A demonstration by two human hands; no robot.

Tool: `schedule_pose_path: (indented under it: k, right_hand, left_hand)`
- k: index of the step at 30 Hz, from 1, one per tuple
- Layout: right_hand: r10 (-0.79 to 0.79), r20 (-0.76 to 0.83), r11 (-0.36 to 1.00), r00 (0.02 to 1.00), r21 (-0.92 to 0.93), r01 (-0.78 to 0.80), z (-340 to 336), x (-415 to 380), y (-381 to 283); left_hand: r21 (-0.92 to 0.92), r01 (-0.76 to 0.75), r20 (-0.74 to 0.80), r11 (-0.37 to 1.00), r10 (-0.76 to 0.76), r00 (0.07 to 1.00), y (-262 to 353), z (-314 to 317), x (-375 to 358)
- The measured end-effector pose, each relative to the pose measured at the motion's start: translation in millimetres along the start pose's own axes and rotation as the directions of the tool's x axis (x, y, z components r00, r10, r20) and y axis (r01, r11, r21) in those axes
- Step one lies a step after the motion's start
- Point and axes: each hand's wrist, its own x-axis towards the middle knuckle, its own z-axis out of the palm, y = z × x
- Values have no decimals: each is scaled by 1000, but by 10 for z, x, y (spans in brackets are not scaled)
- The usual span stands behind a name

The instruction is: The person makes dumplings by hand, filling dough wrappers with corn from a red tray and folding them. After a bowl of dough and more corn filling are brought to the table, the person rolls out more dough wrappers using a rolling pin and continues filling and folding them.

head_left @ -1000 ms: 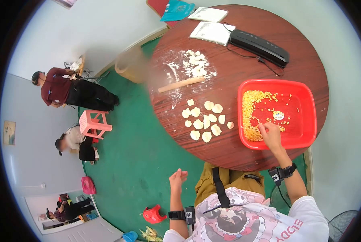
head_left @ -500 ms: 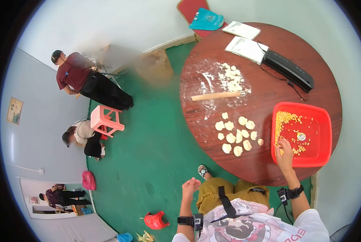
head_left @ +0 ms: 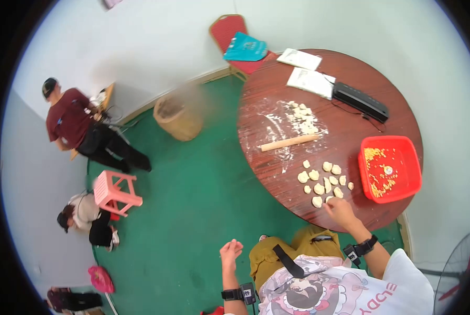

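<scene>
My right hand [head_left: 340,211] is over the near edge of the round table, its fingers at the lowest of several pale dough pieces [head_left: 319,188]; its fingertips are pressed together at one piece, and what they hold is too small to make out. My left hand [head_left: 230,250] hangs over the green floor, left of my lap, with its fingers curled together and nothing visible in them. A red basket [head_left: 418,181] with yellow kernels stands right of the dough. Beyond the pieces lie a wooden rolling pin [head_left: 290,142] and small dough lumps [head_left: 301,116] amid white flour.
On the table's far side lie a black device [head_left: 361,101] with a cord and white packets [head_left: 311,82]. A red chair [head_left: 227,31] holds a blue bag. Left are a pink stool [head_left: 104,191], a bin [head_left: 180,122], a standing person [head_left: 72,118] and a crouching person [head_left: 85,210].
My right hand has left the red basket and moved left to the dough pieces. The whole view has shifted and tilted. My left hand looks much the same.
</scene>
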Motion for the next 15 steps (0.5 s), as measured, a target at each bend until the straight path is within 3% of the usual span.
schedule_pose_path:
  k: [9,12,15]
  right_hand:
    - [139,115,990,983,-35,-136,226,404,87]
    - [98,73,995,992,-17,-97,363,790,186]
    - [116,59,993,991,7,-117,459,1133,206]
  left_hand:
    - [143,5,115,990,-21,993,418,186,506]
    - [279,22,114,960,-56,992,690,311,722]
    - [467,-62,124,882,4,992,1026,457,991]
